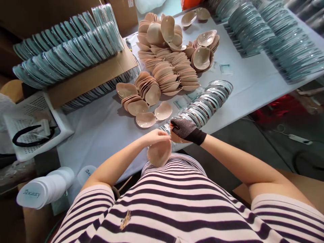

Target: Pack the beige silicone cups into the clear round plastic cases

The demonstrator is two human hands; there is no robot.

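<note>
My left hand [157,137], bare, is closed on one cup of a beige stick-on bra [159,153] at the table's front edge. In a black glove with white dots, my right hand [186,130] is closed on the bra's other side, its cup mostly hidden under the glove. Just beyond my hands leans a row of clear plastic cases [207,103] with silvery rims. A single two-cup bra [146,119] lies on the table ahead of my left hand. Behind it are many nested beige bras [164,72] in rows and piles.
More clear cases [71,49] stand on cardboard at the left and in stacks [249,28] at the back right. A white basket [58,118] holds a black band. White printed cards [45,189] are stacked at lower left. Small packets [226,69] lie on the white table [240,91].
</note>
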